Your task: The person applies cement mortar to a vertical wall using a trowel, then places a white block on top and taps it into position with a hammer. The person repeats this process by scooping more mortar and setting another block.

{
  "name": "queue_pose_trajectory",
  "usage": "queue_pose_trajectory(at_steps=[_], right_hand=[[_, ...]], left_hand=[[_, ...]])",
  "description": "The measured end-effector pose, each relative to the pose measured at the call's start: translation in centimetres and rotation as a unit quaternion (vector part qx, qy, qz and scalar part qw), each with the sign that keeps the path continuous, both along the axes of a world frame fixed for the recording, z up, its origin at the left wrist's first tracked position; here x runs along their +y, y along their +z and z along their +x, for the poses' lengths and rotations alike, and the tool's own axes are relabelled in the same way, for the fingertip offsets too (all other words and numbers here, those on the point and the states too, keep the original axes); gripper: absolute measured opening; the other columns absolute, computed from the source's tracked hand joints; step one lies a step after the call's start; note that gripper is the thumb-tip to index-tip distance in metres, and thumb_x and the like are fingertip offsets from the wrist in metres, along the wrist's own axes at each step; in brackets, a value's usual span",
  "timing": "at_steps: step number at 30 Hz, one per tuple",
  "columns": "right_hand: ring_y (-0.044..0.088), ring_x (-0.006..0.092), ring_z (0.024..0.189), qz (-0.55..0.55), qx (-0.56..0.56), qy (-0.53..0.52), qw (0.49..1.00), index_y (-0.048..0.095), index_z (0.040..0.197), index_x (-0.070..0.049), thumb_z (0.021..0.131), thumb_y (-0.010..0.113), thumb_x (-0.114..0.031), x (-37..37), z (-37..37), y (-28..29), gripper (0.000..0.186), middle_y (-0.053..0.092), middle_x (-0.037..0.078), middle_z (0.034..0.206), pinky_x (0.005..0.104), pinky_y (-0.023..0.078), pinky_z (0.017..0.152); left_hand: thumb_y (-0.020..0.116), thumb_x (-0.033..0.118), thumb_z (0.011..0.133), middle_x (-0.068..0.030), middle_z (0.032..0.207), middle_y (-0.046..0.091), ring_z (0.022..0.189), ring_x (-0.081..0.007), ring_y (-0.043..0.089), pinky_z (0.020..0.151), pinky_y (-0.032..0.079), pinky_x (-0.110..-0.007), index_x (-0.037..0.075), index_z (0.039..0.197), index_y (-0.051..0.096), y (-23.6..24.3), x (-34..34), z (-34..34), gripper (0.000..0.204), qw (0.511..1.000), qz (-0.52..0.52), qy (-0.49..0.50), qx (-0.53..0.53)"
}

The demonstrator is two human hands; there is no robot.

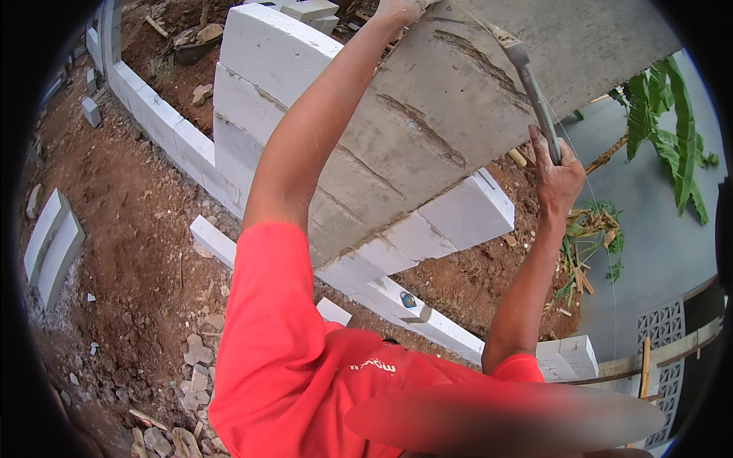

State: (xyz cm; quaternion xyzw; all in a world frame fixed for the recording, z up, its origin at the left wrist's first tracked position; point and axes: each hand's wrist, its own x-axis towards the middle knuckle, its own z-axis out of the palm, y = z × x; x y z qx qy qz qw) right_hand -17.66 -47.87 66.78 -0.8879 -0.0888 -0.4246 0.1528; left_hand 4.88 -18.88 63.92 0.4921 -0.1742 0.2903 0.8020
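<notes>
My right hand (559, 179) is closed round the lower end of a long grey-shafted tool, a hammer by its look (537, 95). Its tan and dark grey head lies close to a tall grey concrete face (412, 153), scored with several rough grooves. At the top edge of the picture, my left hand (400, 11) is beside the left edge of this concrete; its fingers are partly cut off and hidden. White block courses (267, 53) adjoin the concrete on the left. A thin string (594, 200) runs down past my right hand.
A low white block wall (179, 141) stretches back on the left. On another low wall lies a small blue and dark round object (408, 299). Loose blocks (57, 248) and broken stones (198, 374) lie on brown soil. Banana leaves (672, 130) hang before a grey wall (657, 252) at right.
</notes>
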Motion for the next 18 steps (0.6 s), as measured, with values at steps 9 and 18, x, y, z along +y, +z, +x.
queue_pose_trajectory(at_steps=[9,18], right_hand=[[0.074,0.0291,0.072,-0.171,0.030,-0.190,0.966,0.076,0.098,-0.006,0.091,0.068,-0.016,-4.0,3.0,-0.1,0.014,0.073,0.023,0.085,0.0432,0.053,0.064],[0.062,0.0288,0.064,-0.106,-0.162,0.038,0.980,0.075,0.090,-0.003,0.093,0.072,-0.018,-4.9,2.6,-0.8,0.016,0.067,0.013,0.069,0.0422,0.048,0.064]], left_hand=[[0.080,0.021,0.093,-0.0021,0.092,0.076,0.084,-0.0090,0.065,0.077,0.051,-0.027,0.007,0.098,0.078,-0.2,-2.6,0.8,0.015,0.996,-0.062,-0.059,-0.022],[0.080,0.021,0.093,0.0002,0.088,0.073,0.080,-0.0083,0.062,0.076,0.050,-0.028,0.006,0.100,0.077,0.3,-2.0,1.5,0.016,0.994,-0.077,-0.054,-0.061]])
